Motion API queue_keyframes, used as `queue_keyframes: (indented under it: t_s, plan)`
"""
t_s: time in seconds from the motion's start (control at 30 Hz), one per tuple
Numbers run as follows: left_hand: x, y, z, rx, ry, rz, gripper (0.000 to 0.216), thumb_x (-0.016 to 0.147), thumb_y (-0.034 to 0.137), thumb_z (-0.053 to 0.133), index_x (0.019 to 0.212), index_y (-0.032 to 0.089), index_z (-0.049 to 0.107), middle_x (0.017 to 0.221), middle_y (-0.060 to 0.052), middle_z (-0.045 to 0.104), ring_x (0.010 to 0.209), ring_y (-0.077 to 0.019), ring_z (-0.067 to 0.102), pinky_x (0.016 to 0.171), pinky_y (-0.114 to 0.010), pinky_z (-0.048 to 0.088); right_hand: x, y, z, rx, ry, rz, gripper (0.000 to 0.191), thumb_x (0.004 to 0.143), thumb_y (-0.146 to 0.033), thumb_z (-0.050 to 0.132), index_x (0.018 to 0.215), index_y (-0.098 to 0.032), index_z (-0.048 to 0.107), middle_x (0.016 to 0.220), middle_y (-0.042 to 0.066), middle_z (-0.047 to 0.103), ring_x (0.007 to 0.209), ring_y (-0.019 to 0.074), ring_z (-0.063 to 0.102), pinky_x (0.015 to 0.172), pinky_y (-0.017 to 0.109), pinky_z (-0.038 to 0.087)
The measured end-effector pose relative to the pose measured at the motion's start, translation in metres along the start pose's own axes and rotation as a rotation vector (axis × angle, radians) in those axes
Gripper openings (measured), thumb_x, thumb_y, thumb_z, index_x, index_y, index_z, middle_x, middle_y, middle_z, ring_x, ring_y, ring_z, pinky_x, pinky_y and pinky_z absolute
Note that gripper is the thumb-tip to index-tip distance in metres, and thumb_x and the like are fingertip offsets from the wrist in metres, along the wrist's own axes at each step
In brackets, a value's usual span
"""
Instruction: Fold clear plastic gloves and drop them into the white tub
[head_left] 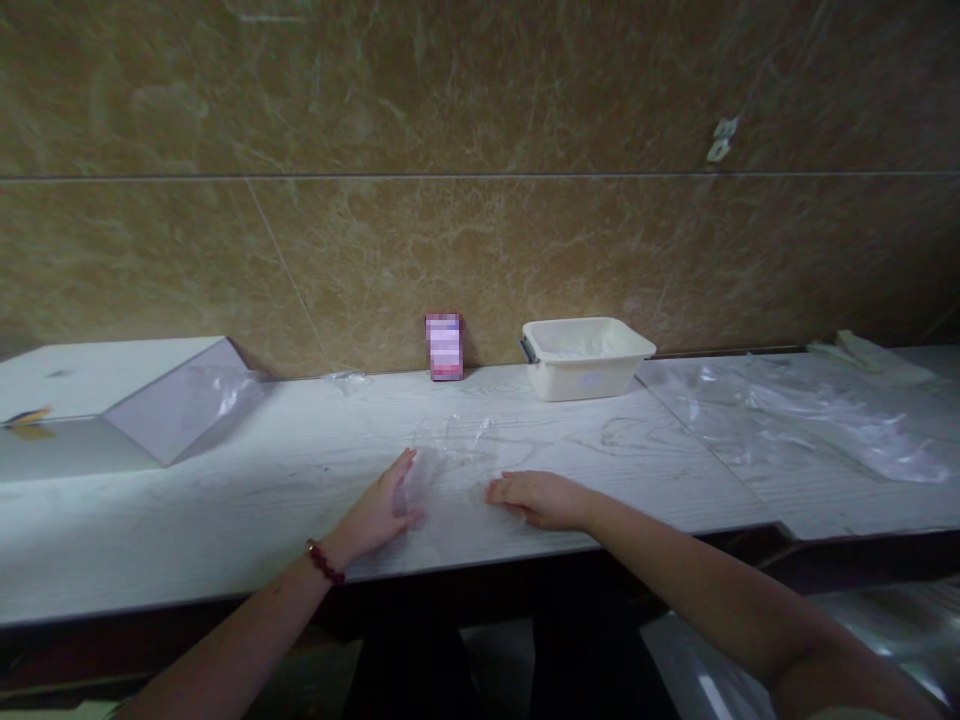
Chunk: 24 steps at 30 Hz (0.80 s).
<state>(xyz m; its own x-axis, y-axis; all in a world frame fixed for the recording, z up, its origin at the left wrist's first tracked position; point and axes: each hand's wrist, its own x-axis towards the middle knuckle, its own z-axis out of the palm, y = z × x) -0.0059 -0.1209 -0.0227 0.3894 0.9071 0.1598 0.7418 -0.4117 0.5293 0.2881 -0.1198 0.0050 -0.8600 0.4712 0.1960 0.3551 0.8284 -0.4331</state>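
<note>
A clear plastic bag (450,470) lies on the white wood-grain table between my two hands, its upper end slightly crumpled. My left hand (379,508), below a dark red bead bracelet (325,562), is at the bag's left edge with thumb and fingers spread apart. At the right edge, my right hand (540,498) has its fingers pressed together on the film. How firmly it grips the bag is hard to make out, as the film is transparent.
Against the tiled wall leans a phone (445,347) with a blurred screen. A cream plastic bin (589,378) holds clear film. More plastic bags (810,410) lie spread at the right. On the left rests a white box (90,400), its open end showing clear film.
</note>
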Motion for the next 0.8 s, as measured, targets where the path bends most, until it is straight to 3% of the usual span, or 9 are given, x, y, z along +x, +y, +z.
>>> queue_keyframes:
  t_s: [0.13,0.27,0.37,0.5,0.67,0.8]
  plan:
    - [0.001,0.006,-0.004,0.068,-0.075,0.071,0.057,0.074,0.032,0.047,0.125,0.017,0.029,0.128,-0.011,0.037,0.115,-0.0214,0.037,0.096,-0.037,0.029,0.001,0.0,0.0,0.025,-0.008,0.002,0.034,0.081,-0.015,0.036,0.112,-0.021,0.048,0.115,0.002,0.052,0.109,0.0101,0.043,0.097,0.031,0.027]
    - [0.003,0.01,-0.007,0.182,-0.204,0.224,0.042,0.08,0.03,0.036,0.121,0.019,0.039,0.126,-0.006,0.041,0.117,-0.0173,0.035,0.1,-0.037,0.02,0.001,0.001,0.001,0.032,-0.035,0.005,0.035,0.078,-0.015,0.039,0.112,-0.02,0.048,0.115,0.003,0.052,0.108,0.011,0.044,0.096,0.03,0.028]
    - [0.006,0.013,-0.01,0.195,-0.249,0.257,0.039,0.082,0.028,0.032,0.118,0.019,0.043,0.125,-0.005,0.042,0.117,-0.0157,0.034,0.101,-0.037,0.015,0.002,0.002,-0.001,0.043,-0.041,0.078,0.036,0.078,-0.015,0.039,0.112,-0.02,0.049,0.112,0.003,0.054,0.104,0.0128,0.048,0.09,0.029,0.034]
    - [0.014,0.018,-0.021,0.046,-0.232,0.137,0.037,0.082,0.028,0.029,0.112,0.021,0.05,0.116,-0.003,0.052,0.107,-0.0158,0.045,0.095,-0.031,0.028,0.015,0.003,-0.009,0.146,0.053,0.312,0.031,0.077,-0.016,0.039,0.104,-0.019,0.055,0.098,0.003,0.061,0.09,0.0138,0.056,0.079,0.028,0.041]
    - [0.039,0.025,-0.032,-0.159,-0.222,-0.115,0.033,0.072,0.041,0.044,0.087,0.019,0.063,0.081,-0.003,0.065,0.076,-0.0186,0.057,0.069,-0.025,0.041,0.044,0.015,-0.012,0.42,0.1,0.724,0.024,0.078,-0.02,0.039,0.086,-0.013,0.06,0.077,0.005,0.065,0.064,0.0117,0.059,0.057,0.022,0.045]
    - [0.058,0.027,-0.032,-0.316,-0.144,-0.283,0.036,0.066,0.044,0.047,0.082,0.016,0.062,0.069,-0.001,0.062,0.06,-0.0145,0.054,0.053,-0.022,0.038,0.06,0.031,-0.012,0.306,0.202,0.883,0.022,0.075,-0.026,0.042,0.076,-0.012,0.06,0.069,0.004,0.063,0.054,0.0101,0.055,0.049,0.02,0.04]
